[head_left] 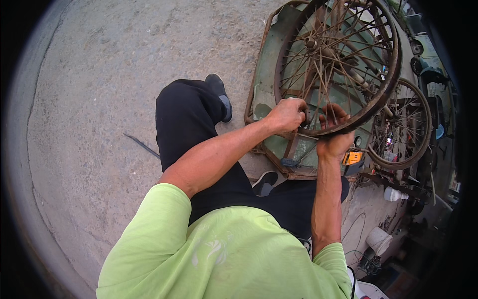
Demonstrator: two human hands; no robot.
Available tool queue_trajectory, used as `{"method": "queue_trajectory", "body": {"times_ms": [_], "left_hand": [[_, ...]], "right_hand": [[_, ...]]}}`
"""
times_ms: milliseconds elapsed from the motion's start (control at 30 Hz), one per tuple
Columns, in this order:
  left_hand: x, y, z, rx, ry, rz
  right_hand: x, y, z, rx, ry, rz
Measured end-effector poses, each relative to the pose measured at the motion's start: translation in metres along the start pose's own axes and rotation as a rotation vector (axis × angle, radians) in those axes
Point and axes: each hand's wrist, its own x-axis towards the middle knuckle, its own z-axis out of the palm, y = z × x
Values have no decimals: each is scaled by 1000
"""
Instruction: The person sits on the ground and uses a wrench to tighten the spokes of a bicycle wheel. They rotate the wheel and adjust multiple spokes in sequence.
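I have both hands on a large, rusty brown, wire-spoked metal wheel up and to my right, raised over a flat, worn green panel with a rusty metal edge.

My left hand is at the lower left of the rim, that grip closed on a small, round, dark piece; what exactly it is, I cannot tell. My right hand cups the bottom of the rim from below, fingers half-curled up among the spokes; I cannot tell whether that grip is closed tight.

Just below the wheel, a screwdriver with a dark blue handle lies on the panel. A yellow-and-black box is near my right wrist. Beyond it, a 2nd, smaller spoked wheel stands partly behind the 1st.

Farther down on the right are a white, rounded plastic container and a whitish bucket. To my left, a thin dark strip lies on the rough grey ground.
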Motion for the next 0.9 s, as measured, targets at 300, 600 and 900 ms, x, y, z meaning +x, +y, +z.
{"method": "queue_trajectory", "body": {"times_ms": [300,600,900], "left_hand": [[-3,0,2,-132,-40,17],[-11,-4,20,6,182,233],[-1,30,-25,132,-368,46]], "right_hand": [[3,2,-8,34,-47,16],[5,-1,-11,50,-80,42],[6,-8,-9,29,-49,60]]}}
